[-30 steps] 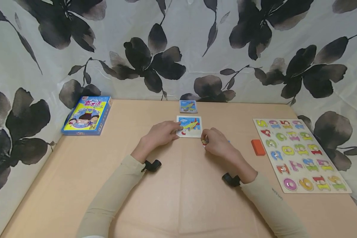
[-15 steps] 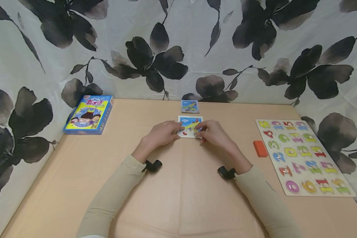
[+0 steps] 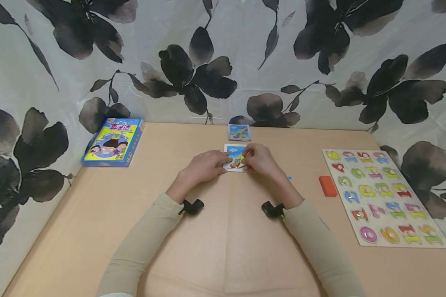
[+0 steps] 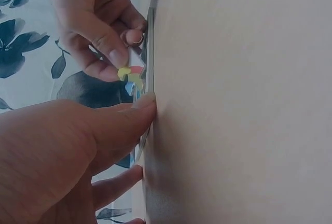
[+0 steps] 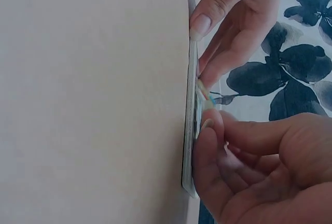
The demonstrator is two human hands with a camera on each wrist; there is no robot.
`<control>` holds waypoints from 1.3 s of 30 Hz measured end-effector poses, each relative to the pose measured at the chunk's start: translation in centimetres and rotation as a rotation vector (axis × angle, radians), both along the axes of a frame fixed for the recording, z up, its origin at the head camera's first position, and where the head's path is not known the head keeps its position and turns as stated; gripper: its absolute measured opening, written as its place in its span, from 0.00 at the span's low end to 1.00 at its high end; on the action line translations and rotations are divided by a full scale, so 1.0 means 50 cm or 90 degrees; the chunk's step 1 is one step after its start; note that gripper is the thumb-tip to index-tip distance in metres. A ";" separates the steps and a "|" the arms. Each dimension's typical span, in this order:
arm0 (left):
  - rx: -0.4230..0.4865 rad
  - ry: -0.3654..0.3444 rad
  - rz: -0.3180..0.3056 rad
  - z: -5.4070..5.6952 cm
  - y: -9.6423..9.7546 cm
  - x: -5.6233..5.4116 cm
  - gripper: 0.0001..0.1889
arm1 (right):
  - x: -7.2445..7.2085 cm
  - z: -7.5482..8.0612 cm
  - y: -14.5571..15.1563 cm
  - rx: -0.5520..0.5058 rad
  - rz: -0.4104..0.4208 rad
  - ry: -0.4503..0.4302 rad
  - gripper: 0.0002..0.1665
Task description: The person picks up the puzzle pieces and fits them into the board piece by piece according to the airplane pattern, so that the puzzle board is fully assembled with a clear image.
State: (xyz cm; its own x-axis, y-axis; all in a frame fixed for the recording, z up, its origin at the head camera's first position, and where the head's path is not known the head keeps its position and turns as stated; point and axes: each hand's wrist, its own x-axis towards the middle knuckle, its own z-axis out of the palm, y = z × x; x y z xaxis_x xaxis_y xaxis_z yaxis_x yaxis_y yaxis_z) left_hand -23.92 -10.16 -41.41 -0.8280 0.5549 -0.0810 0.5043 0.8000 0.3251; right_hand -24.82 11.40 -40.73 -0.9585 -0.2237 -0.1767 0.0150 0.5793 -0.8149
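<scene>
A small jigsaw puzzle (image 3: pixel 232 150) in a white frame, showing a yellow plane on blue sky, lies flat near the table's far side. At its left edge my left hand (image 3: pixel 207 166) steadies it, the thumb against the near edge and the fingers fairly straight. My right hand (image 3: pixel 262 160) pinches a small jigsaw piece (image 4: pixel 134 74) between thumb and fingertips, close over the puzzle's right part. Red, yellow and blue show on the piece, tilted in the left wrist view. The right fingers hide much of the puzzle's right side.
Behind the puzzle lies a small matching picture card (image 3: pixel 239 132). A blue and yellow box (image 3: pixel 113 142) stands at the far left. On the right are a red block (image 3: pixel 328 186), a board of colourful shapes (image 3: pixel 386 198) and a tiny blue bit (image 3: pixel 290 177) partly behind the right arm.
My right hand has moved left from the table beside the puzzle to over its right part, bringing the piece along. The left hand stays at the puzzle's left edge.
</scene>
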 end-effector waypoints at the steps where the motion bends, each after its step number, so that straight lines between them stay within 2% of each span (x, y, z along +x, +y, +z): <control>1: 0.000 0.000 0.000 -0.001 0.000 0.000 0.22 | -0.001 -0.001 0.001 0.000 -0.004 -0.001 0.11; 9: 0.000 0.006 -0.002 -0.004 0.002 -0.002 0.22 | -0.006 -0.008 -0.004 0.034 -0.005 -0.009 0.08; 16: 0.000 -0.004 -0.005 -0.005 0.006 -0.002 0.23 | -0.016 -0.010 -0.014 0.155 0.019 0.050 0.06; 20: -0.001 0.001 -0.007 -0.005 0.008 -0.002 0.23 | -0.022 -0.004 -0.016 0.197 0.043 0.032 0.07; 28: -0.011 -0.004 -0.001 0.004 0.006 -0.002 0.23 | -0.025 0.002 -0.015 0.207 0.050 0.001 0.11; 39: -0.016 0.000 0.000 0.000 0.004 -0.002 0.23 | -0.019 0.008 -0.022 0.232 0.048 -0.013 0.11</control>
State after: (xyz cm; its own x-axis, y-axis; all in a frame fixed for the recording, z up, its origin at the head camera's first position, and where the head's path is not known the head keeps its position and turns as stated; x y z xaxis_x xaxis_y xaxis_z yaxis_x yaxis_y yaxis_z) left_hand -24.04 -9.94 -41.43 -0.8282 0.5523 -0.0949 0.5041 0.8083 0.3042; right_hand -25.79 10.29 -40.36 -0.9374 -0.2124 -0.2761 -0.0250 0.8316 -0.5548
